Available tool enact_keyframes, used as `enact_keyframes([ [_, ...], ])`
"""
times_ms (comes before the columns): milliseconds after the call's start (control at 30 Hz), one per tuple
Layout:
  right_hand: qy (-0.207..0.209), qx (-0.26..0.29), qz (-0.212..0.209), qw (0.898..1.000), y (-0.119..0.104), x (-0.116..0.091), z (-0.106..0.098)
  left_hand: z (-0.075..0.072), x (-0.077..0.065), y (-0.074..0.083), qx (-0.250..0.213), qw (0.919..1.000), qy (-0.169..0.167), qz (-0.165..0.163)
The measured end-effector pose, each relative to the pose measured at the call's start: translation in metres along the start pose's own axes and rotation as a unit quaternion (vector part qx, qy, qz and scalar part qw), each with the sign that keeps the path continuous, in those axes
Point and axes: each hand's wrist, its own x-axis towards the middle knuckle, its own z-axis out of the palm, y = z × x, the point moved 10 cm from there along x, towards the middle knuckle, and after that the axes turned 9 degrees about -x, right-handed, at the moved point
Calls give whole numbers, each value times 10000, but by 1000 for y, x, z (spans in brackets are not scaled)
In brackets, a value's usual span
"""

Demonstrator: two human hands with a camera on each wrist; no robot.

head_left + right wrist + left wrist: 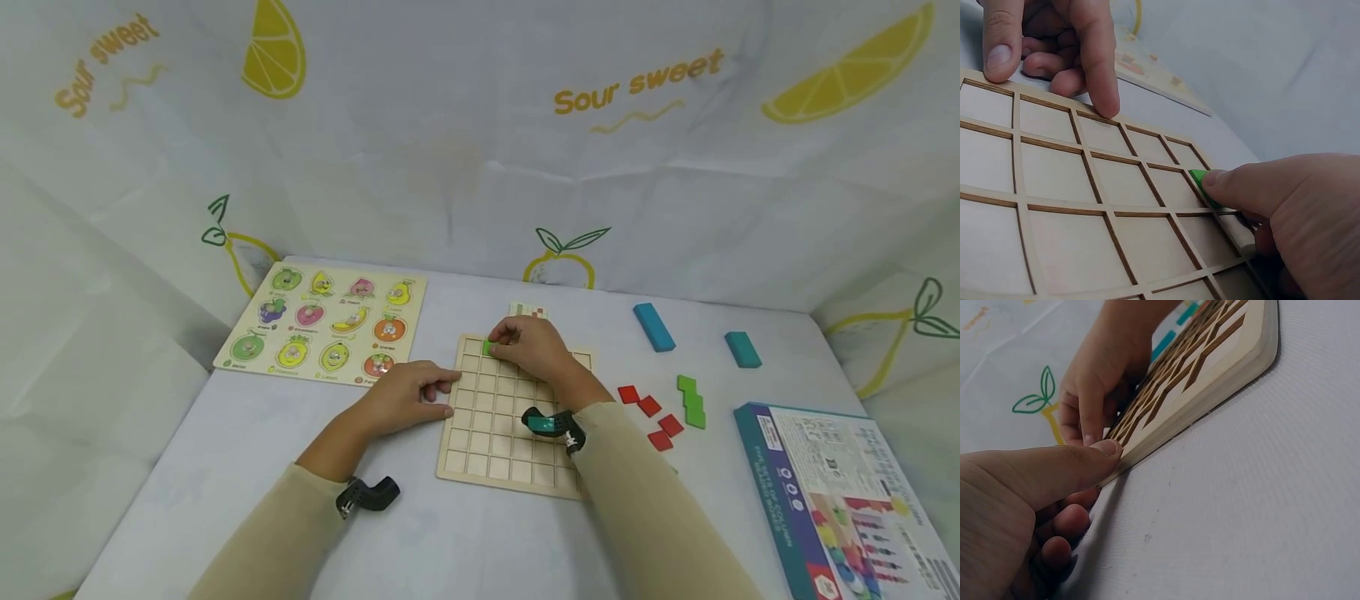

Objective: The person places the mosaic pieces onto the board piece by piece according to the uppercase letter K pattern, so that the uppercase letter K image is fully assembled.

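Observation:
A wooden grid board (513,486) lies flat in front of me, its square cells pale. My right hand (534,348) is over the far edge of the board and pinches a small green square tile (487,348) at a cell in the far row. In the right wrist view, the thumb lies on the green tile (1197,180), and the other fingers are mostly hidden behind it. At the board's left side, my left hand (405,396) rests its thumb and straight index finger on the rim; its other fingers are curled underneath.
Right of the board lie several loose red tiles (649,406) and some green tiles (695,417). Behind them are a blue block (654,327) and a teal block (742,349). A printed box (780,492) sits at right, a fruit puzzle board (417,287) at left, a patterned card (528,309) behind.

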Motion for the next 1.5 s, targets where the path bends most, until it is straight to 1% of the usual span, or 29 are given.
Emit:
enact_keyframes([
  [233,-97,99,-63,9999,0,-1,-1,1,0,0,36,10000,9,20],
  [367,-114,315,-26,9994,3,-2,-3,1,1,0,18,10000,13,28],
  [567,-273,720,24,9970,3,-6,-5,1,1,-2,-14,10000,23,-20],
  [800,-320,722,-184,9967,-3,-14,-18,-1,1,1,-99,9999,48,-20],
  [933,-360,857,-186,9955,-2,-23,-27,-1,0,0,-91,9999,49,-42],
  [1067,-370,980,-158,9944,4,-34,-35,0,0,-1,-75,9999,38,-81],
  [1233,-293,919,-80,9953,19,-50,-48,1,0,-1,-84,9999,39,-75],
  [1400,-196,825,159,9963,38,-66,-63,1,0,-2,-82,9999,38,-102],
  [1500,-174,729,469,9961,50,-78,-71,0,0,-2,-81,9999,39,-120],
])
